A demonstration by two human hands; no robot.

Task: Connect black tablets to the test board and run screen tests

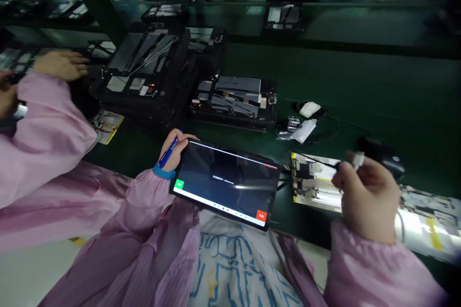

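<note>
A tablet (225,184) with a lit dark screen, a green button and a red button leans toward me at the bench edge. My left hand (175,151) grips its left end, a blue pen (167,153) also held against the palm. To the right, my right hand (370,196) is closed on a cable with a white plug (357,159), raised above the bench. Below and beside that hand lies an opened tablet body (311,182) with yellow-edged film and bare parts, partly hidden by the hand.
Stacks of black trays (144,100) with opened devices stand at the left, with a smaller stack (234,100) ahead. Coiled cables (298,127) and a black rounded device (383,158) lie at the right. A co-worker's hand (61,64) reaches in from the left.
</note>
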